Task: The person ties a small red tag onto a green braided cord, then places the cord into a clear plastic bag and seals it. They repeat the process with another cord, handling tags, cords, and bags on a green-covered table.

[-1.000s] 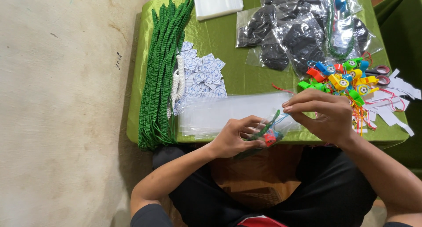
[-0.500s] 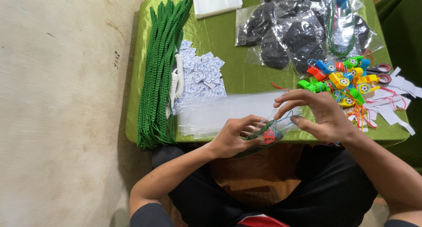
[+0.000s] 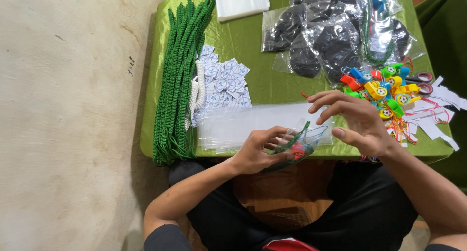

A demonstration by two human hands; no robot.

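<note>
Seen from the head camera, a seated person works at the near edge of a low table draped in green cloth (image 3: 253, 86). The left hand (image 3: 258, 151) has its fingers closed around a small clear plastic bag (image 3: 304, 139), which holds a green cord and a red whistle; the bag hangs just past the table's near edge, above the lap. The right hand (image 3: 357, 122) hovers just right of the bag, fingers spread apart and gripping nothing. Beyond the fingers lies a flat stack of empty clear bags (image 3: 248, 127). Further beyond the right fingers sits a heap of coloured whistles (image 3: 384, 88), with filled bags of dark items (image 3: 316, 32) past it. Left of the left fingers, braided green cords (image 3: 177, 81) run along the table's edge, bare floor (image 3: 68, 124) beside them.
</note>
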